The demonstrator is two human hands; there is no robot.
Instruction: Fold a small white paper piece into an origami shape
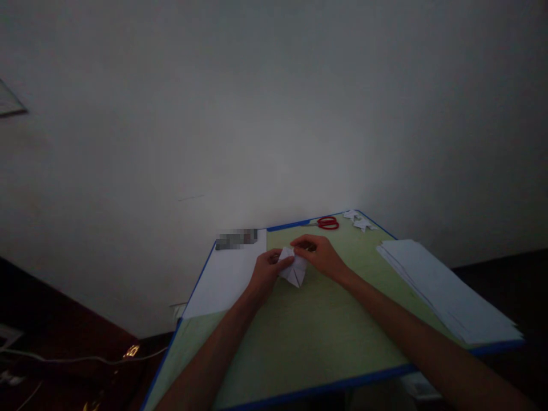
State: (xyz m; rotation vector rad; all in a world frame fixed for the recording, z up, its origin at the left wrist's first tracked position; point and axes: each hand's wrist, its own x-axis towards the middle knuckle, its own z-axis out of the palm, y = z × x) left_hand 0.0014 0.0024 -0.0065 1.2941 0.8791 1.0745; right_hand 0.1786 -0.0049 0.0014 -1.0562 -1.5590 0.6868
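Observation:
A small folded white paper piece [294,270] lies near the far middle of a green table [308,337] with a blue edge. My left hand [266,272] grips the piece's left side with curled fingers. My right hand [320,254] pinches its upper right corner, fingers bent down onto it. Both forearms reach in from the near edge. The light is dim, so the folds are hard to make out.
A white sheet [226,275] lies at the table's far left. A stack of white paper [445,291] runs along the right side. Red-handled scissors [327,222] and small folded paper pieces [358,220] sit at the far edge by the wall. Cables [77,359] lie on the dark floor, left.

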